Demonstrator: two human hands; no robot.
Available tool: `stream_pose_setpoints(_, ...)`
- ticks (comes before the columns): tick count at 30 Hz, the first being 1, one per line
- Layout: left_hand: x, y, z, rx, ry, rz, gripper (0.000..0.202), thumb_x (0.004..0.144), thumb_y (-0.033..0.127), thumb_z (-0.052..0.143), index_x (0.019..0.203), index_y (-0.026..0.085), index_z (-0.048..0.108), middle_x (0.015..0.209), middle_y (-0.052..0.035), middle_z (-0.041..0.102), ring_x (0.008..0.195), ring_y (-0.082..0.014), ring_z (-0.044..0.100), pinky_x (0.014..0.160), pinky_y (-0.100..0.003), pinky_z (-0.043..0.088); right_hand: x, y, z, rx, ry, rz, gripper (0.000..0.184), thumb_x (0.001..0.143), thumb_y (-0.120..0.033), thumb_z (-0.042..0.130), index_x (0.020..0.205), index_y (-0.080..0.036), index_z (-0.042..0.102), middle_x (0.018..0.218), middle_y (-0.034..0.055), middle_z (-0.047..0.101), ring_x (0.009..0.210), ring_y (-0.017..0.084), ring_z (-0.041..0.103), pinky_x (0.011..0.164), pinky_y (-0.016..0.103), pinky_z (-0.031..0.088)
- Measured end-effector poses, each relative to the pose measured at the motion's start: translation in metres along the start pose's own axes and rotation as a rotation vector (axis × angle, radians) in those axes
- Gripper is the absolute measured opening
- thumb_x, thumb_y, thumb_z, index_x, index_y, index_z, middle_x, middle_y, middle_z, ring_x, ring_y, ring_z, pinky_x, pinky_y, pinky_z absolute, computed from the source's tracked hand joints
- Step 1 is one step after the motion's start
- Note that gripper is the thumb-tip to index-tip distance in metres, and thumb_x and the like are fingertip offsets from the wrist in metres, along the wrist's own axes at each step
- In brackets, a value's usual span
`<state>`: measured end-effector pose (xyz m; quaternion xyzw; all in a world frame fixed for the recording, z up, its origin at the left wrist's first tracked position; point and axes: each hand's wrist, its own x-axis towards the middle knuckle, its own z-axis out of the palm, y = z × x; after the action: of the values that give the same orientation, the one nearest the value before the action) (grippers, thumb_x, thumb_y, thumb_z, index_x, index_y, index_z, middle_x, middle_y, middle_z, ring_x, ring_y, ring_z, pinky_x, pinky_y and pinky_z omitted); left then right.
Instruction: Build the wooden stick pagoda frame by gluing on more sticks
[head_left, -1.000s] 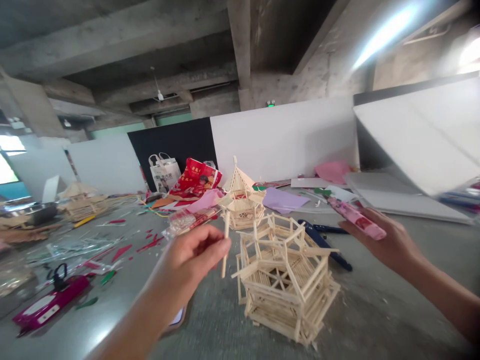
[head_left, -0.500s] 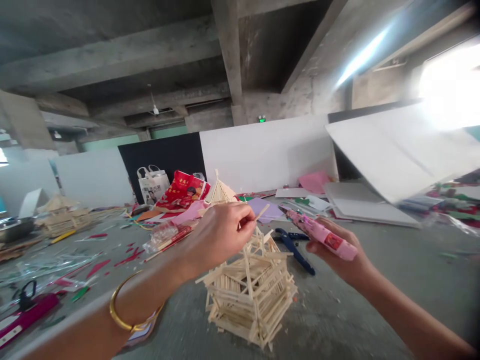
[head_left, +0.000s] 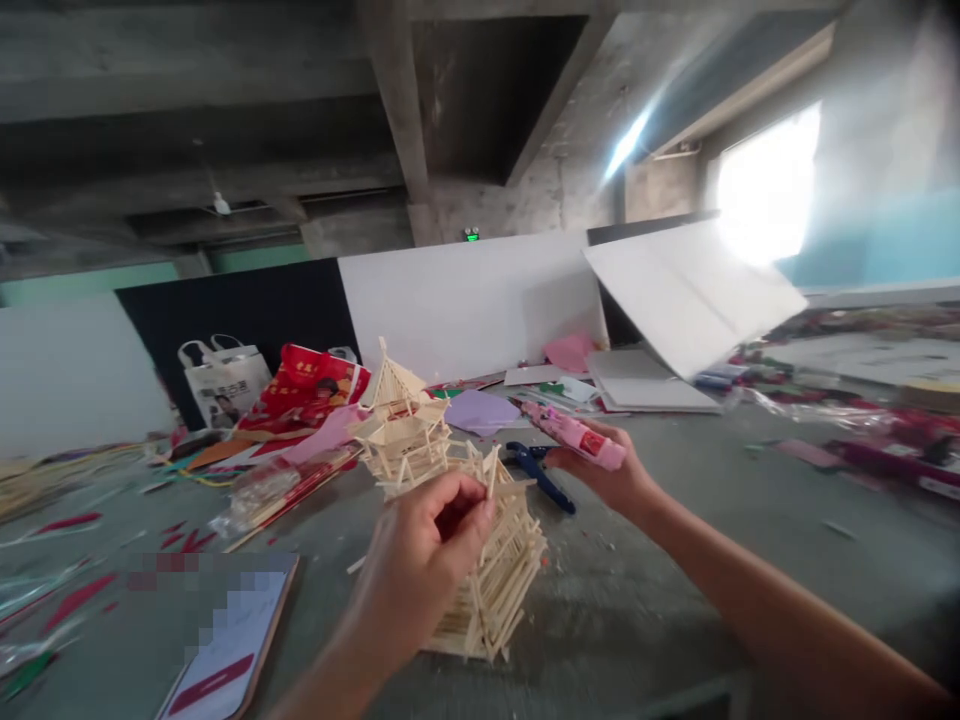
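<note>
My left hand (head_left: 431, 545) is closed in a pinch on a thin wooden stick (head_left: 491, 478), at the top of a model building of pale wooden sticks (head_left: 502, 570). The hand covers the left part of that model. My right hand (head_left: 611, 465) is wrapped round a pink glue gun (head_left: 577, 435) with a red label, held to the right of the model with its nozzle toward the upper left. Behind my left hand stands a tiered stick tower with a pointed roof (head_left: 397, 420).
Dark blue pliers (head_left: 544, 480) lie below the glue gun. A phone (head_left: 232, 640) rests at lower left. Behind are a red bag (head_left: 304, 390), a white tote bag (head_left: 225, 385), purple paper (head_left: 480, 412) and white boards (head_left: 652, 380). Scraps and plastic wrap litter the grey table (head_left: 675, 620).
The view has turned to the right. My left hand has lowered with the stick from above the model to its top. My right hand still holds the glue gun beside it.
</note>
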<state>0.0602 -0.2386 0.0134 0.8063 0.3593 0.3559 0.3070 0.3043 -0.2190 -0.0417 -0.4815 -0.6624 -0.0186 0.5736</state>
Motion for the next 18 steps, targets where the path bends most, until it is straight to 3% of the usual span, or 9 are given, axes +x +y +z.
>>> stream_pose_setpoints(4, 0.0, 0.007, 0.019, -0.147, 0.013, -0.057, 0.024, 0.075, 0.042, 0.056, 0.067, 0.019, 0.057, 0.054, 0.0026, 0.044, 0.051, -0.01, 0.036, 0.048, -0.021, 0.028, 0.002, -0.001, -0.001, -0.215, 0.111, -0.061, 0.038, 0.081, -0.047, 0.058, 0.061, -0.021, 0.041, 0.06, -0.0013, 0.046, 0.055, 0.014, 0.043, 0.054, 0.026, 0.034)
stream_pose_setpoints(8, 0.002, 0.015, 0.044, -0.178, -0.041, -0.015, 0.024, 0.077, 0.04, 0.055, 0.067, 0.018, 0.055, 0.054, 0.0023, 0.046, 0.05, -0.0099, 0.039, 0.048, -0.021, 0.03, 0.001, -0.001, 0.0, -0.324, 0.178, -0.063, 0.03, 0.085, -0.043, 0.05, 0.068, -0.022, 0.037, 0.067, 0.0006, 0.047, 0.059, 0.016, 0.045, 0.057, 0.027, 0.034)
stream_pose_setpoints(12, 0.007, 0.021, 0.063, -0.14, -0.135, 0.007, 0.023, 0.082, 0.037, 0.051, 0.071, 0.018, 0.055, 0.06, 0.0008, 0.054, 0.054, -0.0106, 0.045, 0.052, -0.022, 0.034, 0.001, 0.001, 0.0, -0.332, 0.186, -0.013, 0.018, 0.082, -0.035, 0.049, 0.076, -0.022, 0.039, 0.072, 0.0007, 0.049, 0.061, 0.017, 0.046, 0.057, 0.026, 0.034)
stream_pose_setpoints(18, 0.012, 0.021, 0.079, -0.116, -0.168, 0.028, 0.022, 0.083, 0.035, 0.049, 0.071, 0.017, 0.054, 0.06, 0.002, 0.053, 0.053, -0.0091, 0.044, 0.051, -0.022, 0.033, 0.004, 0.004, -0.003, -0.374, 0.158, 0.094, 0.015, 0.081, -0.029, 0.045, 0.069, -0.021, 0.039, 0.075, 0.0025, 0.052, 0.063, 0.017, 0.048, 0.056, 0.025, 0.034)
